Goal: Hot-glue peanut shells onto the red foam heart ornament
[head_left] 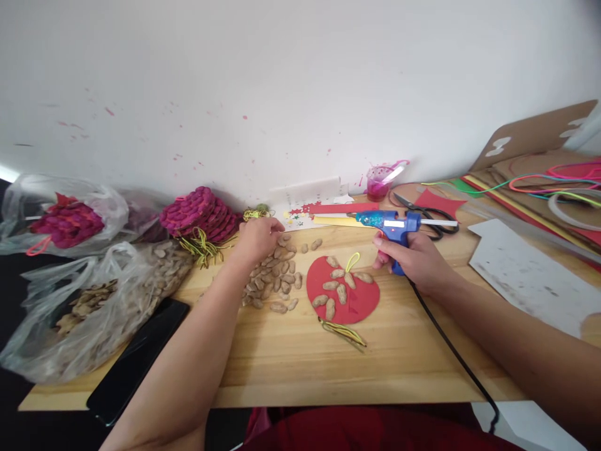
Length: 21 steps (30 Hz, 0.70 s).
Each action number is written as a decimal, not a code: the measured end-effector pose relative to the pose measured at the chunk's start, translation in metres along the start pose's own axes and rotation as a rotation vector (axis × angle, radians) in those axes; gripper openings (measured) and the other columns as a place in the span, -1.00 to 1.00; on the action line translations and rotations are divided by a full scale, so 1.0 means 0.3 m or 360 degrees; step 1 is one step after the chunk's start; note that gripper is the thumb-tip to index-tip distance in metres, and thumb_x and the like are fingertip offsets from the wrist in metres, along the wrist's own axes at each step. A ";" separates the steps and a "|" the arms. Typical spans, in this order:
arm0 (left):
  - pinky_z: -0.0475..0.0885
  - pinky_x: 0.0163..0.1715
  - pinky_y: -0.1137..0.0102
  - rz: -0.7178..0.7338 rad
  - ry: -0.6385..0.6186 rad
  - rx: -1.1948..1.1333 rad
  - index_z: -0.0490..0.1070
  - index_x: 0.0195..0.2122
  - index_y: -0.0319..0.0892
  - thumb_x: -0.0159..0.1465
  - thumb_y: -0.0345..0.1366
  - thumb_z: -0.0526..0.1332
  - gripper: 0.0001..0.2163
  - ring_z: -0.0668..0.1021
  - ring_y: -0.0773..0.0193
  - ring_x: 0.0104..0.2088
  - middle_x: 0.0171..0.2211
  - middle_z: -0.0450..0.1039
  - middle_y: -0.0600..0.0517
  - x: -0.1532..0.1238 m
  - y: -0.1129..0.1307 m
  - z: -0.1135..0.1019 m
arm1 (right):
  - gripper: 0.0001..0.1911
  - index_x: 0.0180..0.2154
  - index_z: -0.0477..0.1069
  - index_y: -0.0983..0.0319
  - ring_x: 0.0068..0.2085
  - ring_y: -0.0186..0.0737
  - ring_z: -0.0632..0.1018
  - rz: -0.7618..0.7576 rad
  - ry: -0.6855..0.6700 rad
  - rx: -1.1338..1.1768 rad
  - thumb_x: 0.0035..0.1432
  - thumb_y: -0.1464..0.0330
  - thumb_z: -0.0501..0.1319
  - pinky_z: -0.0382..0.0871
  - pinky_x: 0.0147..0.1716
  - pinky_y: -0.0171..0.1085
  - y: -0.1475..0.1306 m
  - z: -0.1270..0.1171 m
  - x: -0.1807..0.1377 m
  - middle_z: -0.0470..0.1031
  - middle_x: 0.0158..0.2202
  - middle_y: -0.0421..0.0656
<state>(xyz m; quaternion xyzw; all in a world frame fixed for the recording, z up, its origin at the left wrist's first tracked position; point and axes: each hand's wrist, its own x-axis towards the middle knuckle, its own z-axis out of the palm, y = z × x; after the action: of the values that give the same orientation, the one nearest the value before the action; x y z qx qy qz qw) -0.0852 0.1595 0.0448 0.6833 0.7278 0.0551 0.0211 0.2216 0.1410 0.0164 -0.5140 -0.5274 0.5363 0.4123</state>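
My right hand [416, 260] is closed round the grip of a blue hot glue gun [392, 225], its nozzle pointing left above a red apple-shaped cutout [359, 300]. Several peanut shells and a yellow cord loop are stuck on the cutout. My left hand [258, 238] rests on a loose pile of peanut shells [275, 279] just left of the cutout, fingers curled down into the far edge of the pile; whether they hold a shell is hidden.
Clear bags of peanut shells [94, 307] and pink shell pieces [66, 222] lie left, with a black phone [136, 360] at the front edge. Scissors [434, 219], a pink cup [378, 181], paper strips, cardboard and coloured cords [554, 181] sit at the right. The gun's cable [451, 351] runs off the front.
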 end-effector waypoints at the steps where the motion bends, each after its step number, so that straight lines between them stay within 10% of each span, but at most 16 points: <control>1: 0.36 -0.02 0.22 0.0004 -0.0010 -0.0008 0.63 -0.16 -0.04 0.27 -0.24 0.21 -0.79 0.61 0.04 -0.08 -0.18 0.67 -0.03 -0.001 0.004 -0.001 | -0.71 -0.38 0.40 0.21 -0.54 -0.26 0.58 0.0004 0.0005 0.0002 0.02 0.19 0.42 0.24 -0.63 -0.41 0.001 0.001 0.001 0.41 -0.62 -0.29; 21: 0.36 0.01 0.12 0.0288 -0.0098 -0.0269 0.64 -0.31 -0.07 0.22 -0.31 0.29 -0.89 0.58 0.03 -0.14 -0.29 0.67 -0.01 -0.133 0.192 -0.050 | -0.77 -0.36 0.41 0.21 -0.54 -0.25 0.59 -0.0086 -0.0085 -0.0053 0.10 0.19 0.33 0.29 -0.62 -0.38 0.013 -0.010 0.010 0.42 -0.60 -0.28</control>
<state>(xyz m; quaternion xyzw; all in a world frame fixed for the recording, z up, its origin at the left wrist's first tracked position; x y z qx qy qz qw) -0.0271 0.1225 0.0642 0.7433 0.6549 0.0969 0.0959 0.2246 0.1439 0.0124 -0.4918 -0.5608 0.5297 0.4039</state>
